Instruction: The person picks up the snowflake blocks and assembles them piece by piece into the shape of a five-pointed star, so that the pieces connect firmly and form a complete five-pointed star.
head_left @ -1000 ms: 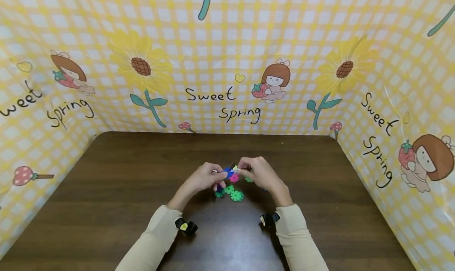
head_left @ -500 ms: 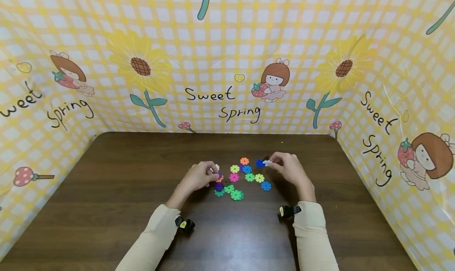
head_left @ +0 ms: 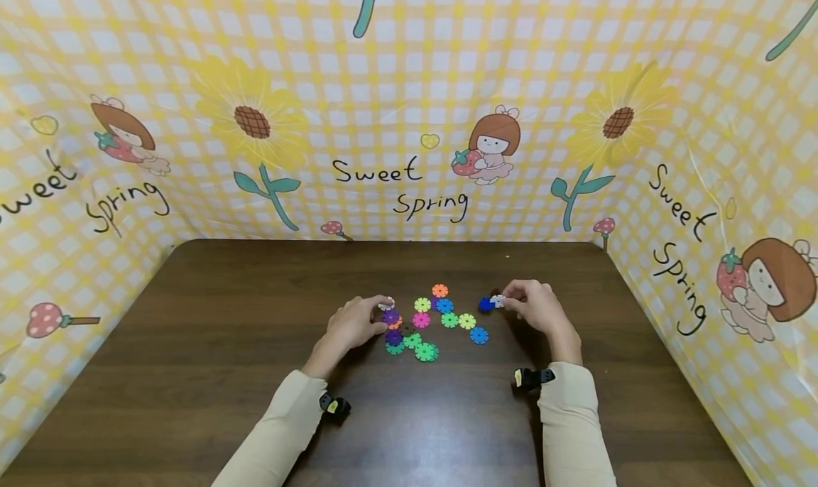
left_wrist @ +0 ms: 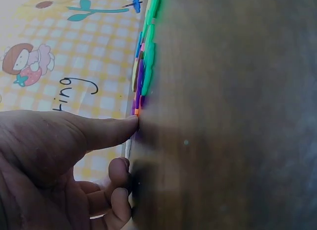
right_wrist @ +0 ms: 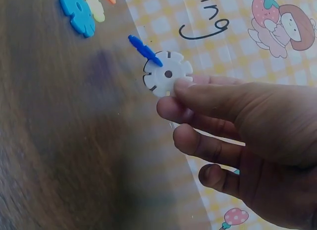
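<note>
My right hand [head_left: 539,304] is raised over the right of the table, pinching a white notched disc [right_wrist: 168,84] between thumb and fingertips. Slotted into that disc at an angle is a blue disc [right_wrist: 143,49], and a dark brown disc [head_left: 495,292] shows beside them. At the left end of the disc cluster, my left hand [head_left: 351,324] lies low over the table. Its thumb touches the edge of a purple disc [head_left: 390,318] and its index fingertip is at a white disc [head_left: 386,303]. An orange disc [head_left: 396,324] peeks out under the purple one.
Joined discs spread across the middle of the table: pink [head_left: 421,319], yellow [head_left: 422,304], orange [head_left: 439,289], light blue [head_left: 478,335] and several green discs [head_left: 424,351]. A yellow checked cloth [head_left: 409,82] walls the dark wooden table [head_left: 255,402] at back and sides.
Both hands were together over the cluster. The right hand has moved right with the white, blue and brown discs; the left has drawn left to the purple and white discs, its fingers now spread.
</note>
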